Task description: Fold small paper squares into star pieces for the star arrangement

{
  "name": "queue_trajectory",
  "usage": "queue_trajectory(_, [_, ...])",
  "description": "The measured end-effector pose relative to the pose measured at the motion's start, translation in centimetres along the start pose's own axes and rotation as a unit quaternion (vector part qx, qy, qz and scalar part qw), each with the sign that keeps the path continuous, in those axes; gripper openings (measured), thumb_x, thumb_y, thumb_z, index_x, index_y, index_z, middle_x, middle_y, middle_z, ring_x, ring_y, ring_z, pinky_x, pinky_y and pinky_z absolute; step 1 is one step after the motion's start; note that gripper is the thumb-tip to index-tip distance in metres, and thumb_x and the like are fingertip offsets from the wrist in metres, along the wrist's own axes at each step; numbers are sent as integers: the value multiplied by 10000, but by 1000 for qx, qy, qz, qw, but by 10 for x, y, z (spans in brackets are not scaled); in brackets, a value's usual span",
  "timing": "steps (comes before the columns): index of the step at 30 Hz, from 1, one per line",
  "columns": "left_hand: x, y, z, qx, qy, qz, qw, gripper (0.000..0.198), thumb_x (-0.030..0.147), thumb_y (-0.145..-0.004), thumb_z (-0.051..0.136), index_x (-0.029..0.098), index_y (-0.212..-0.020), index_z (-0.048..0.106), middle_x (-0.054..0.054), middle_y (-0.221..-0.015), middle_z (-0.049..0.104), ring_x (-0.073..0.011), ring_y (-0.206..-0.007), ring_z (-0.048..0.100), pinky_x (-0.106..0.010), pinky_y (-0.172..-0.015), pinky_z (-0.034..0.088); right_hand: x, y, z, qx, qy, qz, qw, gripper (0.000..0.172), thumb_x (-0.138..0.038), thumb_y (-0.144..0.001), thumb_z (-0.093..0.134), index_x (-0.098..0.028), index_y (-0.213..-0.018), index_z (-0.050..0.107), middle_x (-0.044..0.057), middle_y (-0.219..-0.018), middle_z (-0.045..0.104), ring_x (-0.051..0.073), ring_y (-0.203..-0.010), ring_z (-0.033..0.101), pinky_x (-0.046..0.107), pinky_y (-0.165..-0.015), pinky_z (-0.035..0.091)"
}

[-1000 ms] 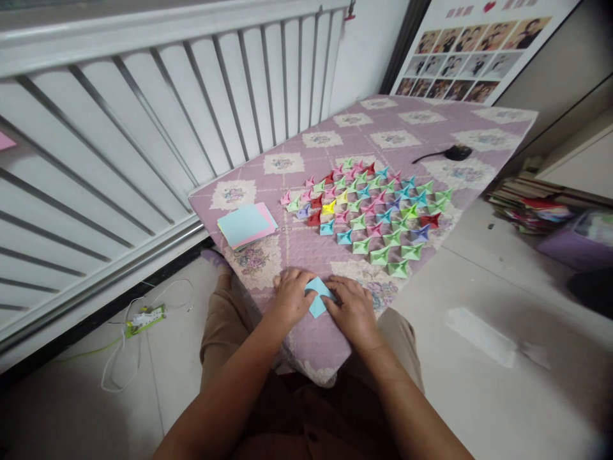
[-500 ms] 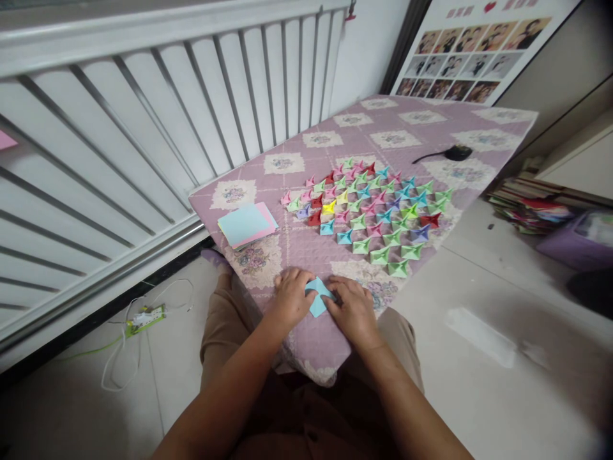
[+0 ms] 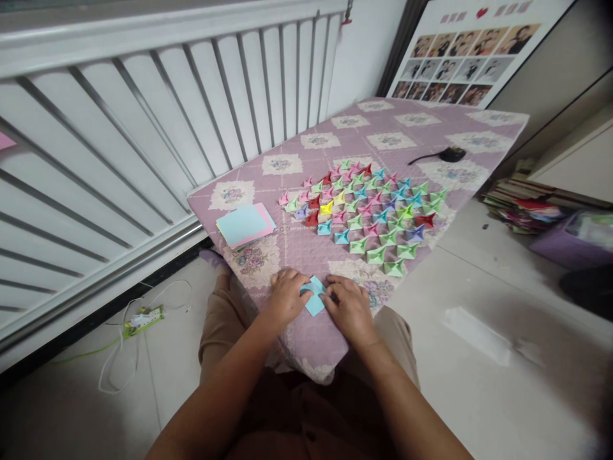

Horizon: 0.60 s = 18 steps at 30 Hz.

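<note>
A light blue sheet of folding paper lies at the near end of the table, partly folded, with its side corners between my hands. My left hand pinches its left edge, thumb toward the middle. On the opposite edge, the thumb and fingers of my right hand are closed on the paper. Beyond them stand rows of small folded paper pieces in green, pink, blue, red, yellow and purple. A stack of coloured paper sheets, light blue on top, rests to the left.
The table wears a purple flowered cloth. A black object with a short cable lies toward its far right. A white radiator runs along the left side. On the floor are a power strip and a purple bin.
The blue paper's side corners look slightly more drawn in between my fingers. The whole view has shifted a little; the stack and folded pieces stay in place.
</note>
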State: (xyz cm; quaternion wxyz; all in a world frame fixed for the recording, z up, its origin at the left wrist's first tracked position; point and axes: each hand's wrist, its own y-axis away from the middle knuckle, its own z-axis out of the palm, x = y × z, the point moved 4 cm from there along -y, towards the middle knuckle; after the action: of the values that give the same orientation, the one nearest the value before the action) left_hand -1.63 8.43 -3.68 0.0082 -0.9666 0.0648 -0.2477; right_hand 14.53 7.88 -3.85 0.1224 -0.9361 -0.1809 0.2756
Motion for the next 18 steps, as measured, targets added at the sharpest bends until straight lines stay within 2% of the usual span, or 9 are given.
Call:
queue_trajectory(4, [-5, -1, -4, -36, 2, 14, 999, 111, 285, -807, 623, 245, -909, 642, -24, -992, 601, -209, -1019, 504, -372, -908, 295, 2, 0, 1, -1, 3, 1, 1000, 72, -288, -816, 573, -231, -790, 610, 47, -1124, 638, 232, -1055, 529, 376, -827, 332])
queue_trajectory(8, [-3, 2, -9, -28, 9, 33, 999, 81, 284, -824, 600, 241, -881, 640, -20, -992, 596, -201, -1025, 496, -363, -900, 295, 2, 0, 2, -2, 7, -6, 1000, 104, -281, -819, 577, -252, -887, 651, 43, -1135, 633, 234, -1065, 525, 377, -831, 329])
queue_trajectory(12, [-1, 5, -10, -15, 5, 53, 998, 45, 264, -833, 593, 243, -855, 627, -8, -949, 614, -196, -997, 499, -358, -891, 296, 1, 0, 2, 1, 7, -9, 1000, 84, -278, -830, 578, -246, -825, 656, 39, -1093, 637, 229, -1046, 520, 369, -827, 325])
queue_trajectory(18, [-8, 7, -9, -30, -15, 49, 998, 94, 288, -843, 588, 254, -910, 645, -15, -973, 628, -202, -1007, 503, -373, -905, 281, 1, 1, 4, 10, 27, -20, 999, 85, -294, -831, 593, -238, -804, 651, 33, -956, 637, 218, -950, 516, 347, -795, 323])
